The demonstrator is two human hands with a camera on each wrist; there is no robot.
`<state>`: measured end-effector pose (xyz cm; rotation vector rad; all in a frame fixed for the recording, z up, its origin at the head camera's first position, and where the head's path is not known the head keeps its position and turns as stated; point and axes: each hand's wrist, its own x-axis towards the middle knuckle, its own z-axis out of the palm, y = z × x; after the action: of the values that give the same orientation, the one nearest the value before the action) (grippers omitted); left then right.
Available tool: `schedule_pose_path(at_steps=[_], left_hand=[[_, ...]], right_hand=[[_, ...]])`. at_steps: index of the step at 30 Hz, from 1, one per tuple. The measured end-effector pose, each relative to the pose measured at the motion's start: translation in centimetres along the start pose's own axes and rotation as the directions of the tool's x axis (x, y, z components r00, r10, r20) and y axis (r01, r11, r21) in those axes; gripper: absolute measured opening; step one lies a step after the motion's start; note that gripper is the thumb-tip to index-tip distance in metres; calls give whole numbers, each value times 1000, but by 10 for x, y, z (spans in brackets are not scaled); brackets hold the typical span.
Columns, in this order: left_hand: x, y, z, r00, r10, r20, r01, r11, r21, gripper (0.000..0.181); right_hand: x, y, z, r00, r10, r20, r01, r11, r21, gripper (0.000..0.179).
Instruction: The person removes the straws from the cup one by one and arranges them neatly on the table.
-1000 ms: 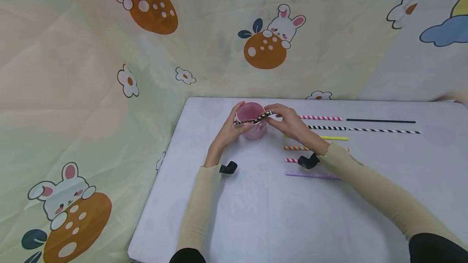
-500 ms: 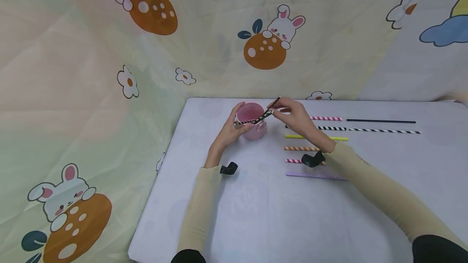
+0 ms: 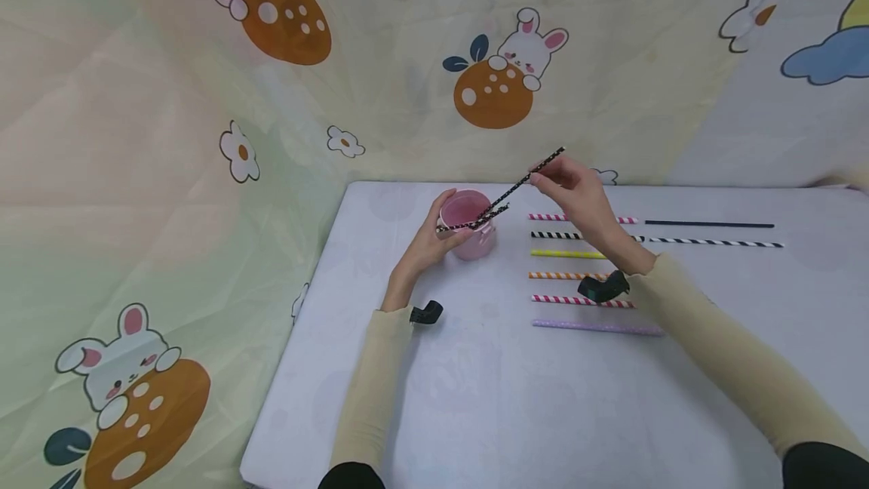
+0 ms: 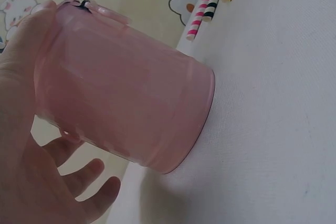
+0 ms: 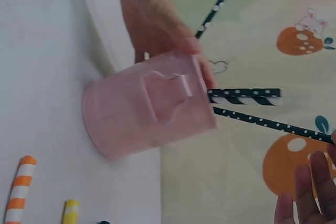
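Note:
My left hand (image 3: 426, 241) grips a pink cup (image 3: 477, 246) near its rim, with the thumb and fingers on opposite sides. In the right wrist view the cup looks tilted, with a raised frame shape on its wall. Several black-and-white paper straws (image 5: 247, 96) stick out of the mouth, dotted and striped. My right hand (image 3: 578, 198) pinches one black straw with white dots (image 3: 521, 183) near its upper end. The straw slants up to the right from the cup, its lower end at or inside the mouth.
Right of the cup, paper straws lie in rows on the white table (image 3: 516, 406): pink-striped (image 3: 543, 216), black-striped (image 3: 716, 243), yellow (image 3: 563, 253), orange-striped (image 3: 557, 275), red-striped (image 3: 557, 299), purple (image 3: 591, 327) and plain black (image 3: 709, 225). A printed cloth (image 3: 407, 81) hangs behind.
My right hand has moved up and right from the cup's rim, drawing the dotted straw along, so more of it shows. The left hand and cup have stayed in place.

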<state>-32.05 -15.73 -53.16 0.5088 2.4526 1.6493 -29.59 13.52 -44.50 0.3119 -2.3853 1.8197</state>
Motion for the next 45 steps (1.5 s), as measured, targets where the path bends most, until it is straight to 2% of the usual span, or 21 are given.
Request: schedule_pose_path(at_steps=[9, 13, 17, 24, 27, 30, 32, 35, 37, 40, 43, 45], left_hand=[[1, 0, 0, 1000, -4, -4, 4, 1000, -2, 86], [1, 0, 0, 1000, 1, 1, -1, 1000, -9, 87], [0, 0, 0, 1000, -5, 9, 5, 1000, -14, 87], [-1, 1, 0, 1000, -5, -1, 5, 1000, -7, 86], [-1, 2, -1, 1000, -1, 4, 1, 1000, -16, 86], [-1, 2, -1, 1000, -8, 8, 8, 1000, -13, 87], [-1, 2, -1, 1000, -14, 2, 14, 1000, -8, 87], [-1, 2, -1, 1000, -21, -2, 21, 1000, -2, 87], [0, 2, -1, 1000, -20, -3, 20, 1000, 4, 87], [0, 1, -1, 1000, -19, -2, 19, 1000, 16, 87], [1, 0, 0, 1000, -8, -4, 9, 1000, 18, 87], [1, 0, 0, 1000, -2, -5, 2, 1000, 14, 88]], right_hand=[[-2, -8, -38, 998, -36, -47, 46, 975, 217, 25], [-7, -8, -55, 996, -44, -73, 61, 968, 242, 23], [-13, -6, -72, 994, -57, -97, 78, 971, 224, 21], [-23, -9, -101, 993, -69, -91, 95, 943, 318, 19], [-28, -12, -111, 993, -73, -90, 96, 954, 285, 17], [-32, -15, -121, 994, -65, -85, 83, 969, 232, 15], [-34, -16, -129, 995, -49, -83, 60, 988, 144, 17], [-39, -19, -142, 998, -4, -69, -1, 997, -75, 23], [-43, -21, -149, 999, 34, -43, -43, 970, -237, 28], [-48, -24, -156, 997, 71, 14, -59, 911, -407, 32], [-53, -25, -159, 993, 86, 81, -31, 851, -524, 33], [-56, -26, -159, 986, 102, 129, -3, 797, -604, 33]])
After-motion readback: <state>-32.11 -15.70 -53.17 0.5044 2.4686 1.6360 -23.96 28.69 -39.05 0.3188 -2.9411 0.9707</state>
